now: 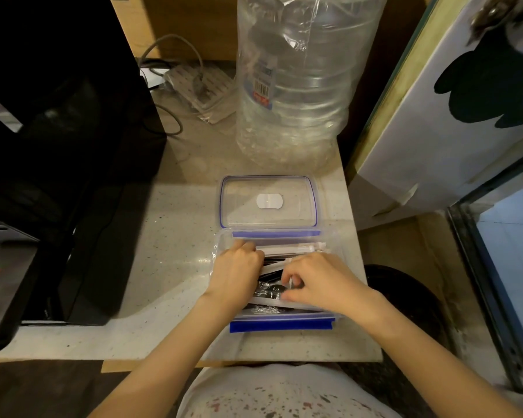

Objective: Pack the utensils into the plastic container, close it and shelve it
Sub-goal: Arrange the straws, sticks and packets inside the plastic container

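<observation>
Pressing into the clear plastic container with blue clips [221, 245] on the speckled stone counter [169, 236], the left hand [237, 271] flattens wrapped black plastic utensils [269, 292], its grip curled loosely, apparently holding nothing. Rightward, the right hand [323, 282] pinches a wrapper, likely tucking it down so the clear blue-rimmed lid [269, 202], lying just behind, can close.

There is just one camera, worn on the person's head. It looks forward and down at the tabletop [169, 236], close above both arms. The picture is very wide, so the edges bend.
</observation>
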